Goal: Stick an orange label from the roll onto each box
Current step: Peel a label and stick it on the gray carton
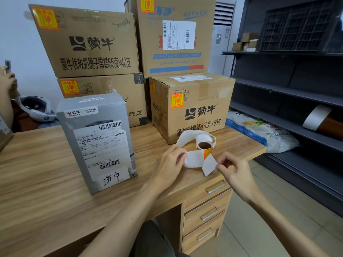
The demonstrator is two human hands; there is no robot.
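Both forearms reach in from the bottom edge over the wooden desk (46,182), the largest surface in view, which carries the cartons stacked at its back. 4 brown cartons already show an orange label: the top-left carton (87,43), the tall carton (176,34) beside it, the lower-left carton (104,89) and the front-right carton (191,106). Only the grey box (96,141), standing upright near the left hand, shows none on the faces visible, so I judge it the next target. Smaller still, the label roll (204,144) stands on end just in front of the front-right carton, its white backing strip (193,158) looping toward the hands. The left hand (167,167) pinches the strip's end between thumb and fingers; the right hand (235,173) holds a narrow pinch on the corner of a peeling label (209,164), whose white underside faces the camera (an orange edge shows just behind it at the roll). To do this well, the left hand should keep the strip taut while the right peels slowly at a low angle, touching only the corner so the glue stays clean, then lays the label flat on a bare patch of the grey box, clear of its barcodes.
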